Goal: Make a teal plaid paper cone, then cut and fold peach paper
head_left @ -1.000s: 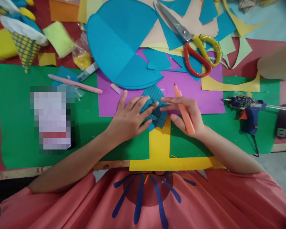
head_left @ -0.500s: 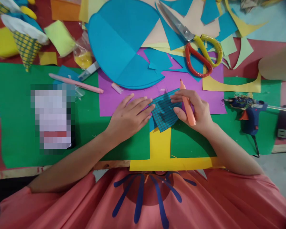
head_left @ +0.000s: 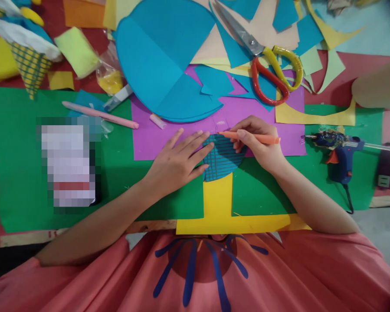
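"How is your left hand (head_left: 180,160) set?"

"Flat, with its fingers loosely spread and gripping nothing; the fingertips rest along the left edge of the blue paper piece (head_left: 225,158). That piece lies in front of you, partly over the purple sheet (head_left: 263,117), just above the yellow strip (head_left: 217,199)."

"And your right hand (head_left: 263,151)?"

"Closed in a writing grip around the orange marker (head_left: 268,139), its tip at the piece's upper edge. Whether it touches, I can't tell."

"What could go wrong?"

"You seem to pin mainly one side, so a firm stroke could swivel the piece. At the edge, the tip could slip and stain the purple sheet. Your right fingers could smear wet ink."

"Anything farther out?"

"The glue gun (head_left: 342,160), off to your right, points at the purple sheet; if hot, it could scorch it."
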The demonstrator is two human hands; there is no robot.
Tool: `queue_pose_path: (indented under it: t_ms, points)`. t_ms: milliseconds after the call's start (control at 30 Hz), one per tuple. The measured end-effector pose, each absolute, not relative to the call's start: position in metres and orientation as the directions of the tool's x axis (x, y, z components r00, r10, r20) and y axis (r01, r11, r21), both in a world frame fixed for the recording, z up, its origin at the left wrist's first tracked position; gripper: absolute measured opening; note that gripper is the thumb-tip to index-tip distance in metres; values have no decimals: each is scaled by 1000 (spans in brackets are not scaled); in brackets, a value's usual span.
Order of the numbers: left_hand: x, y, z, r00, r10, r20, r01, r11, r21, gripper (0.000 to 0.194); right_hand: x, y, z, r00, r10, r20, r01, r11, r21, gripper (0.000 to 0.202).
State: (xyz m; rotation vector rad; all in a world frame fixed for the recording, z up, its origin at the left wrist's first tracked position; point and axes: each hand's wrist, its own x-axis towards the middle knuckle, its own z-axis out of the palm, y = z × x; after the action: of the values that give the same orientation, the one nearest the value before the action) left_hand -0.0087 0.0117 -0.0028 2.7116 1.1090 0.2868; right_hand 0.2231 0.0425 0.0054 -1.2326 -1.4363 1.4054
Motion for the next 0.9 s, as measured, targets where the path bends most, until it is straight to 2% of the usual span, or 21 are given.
queue_pose_path:
  t_ms: [167,367,600,667,800,900]
  points:
    - [-7,11,0,713,684,152,666,-729,157,41,222,42,6,-247,962,-115,140,-81,-987,36]
    - [-7,11,0,692,716,93,679,-689,255,42,223,43,4,-259,960,-109,148,-72,-986,35]
    - [-7,11,1,684,726,65,686,-671,281,42,222,43,4,-266,960,-94,168,-50,-985,33]
    - [-7,11,1,684,725,79,684,-675,277,42,222,43,4,-272,958,-93,176,-46,-983,33]
    - [-7,10,-1,702,696,148,669,-717,195,40,223,43,4,-284,955,-91,183,-40,-982,31]
    - [-7,10,-1,695,707,127,677,-704,215,40,224,43,4,-285,953,-107,185,-54,-981,28]
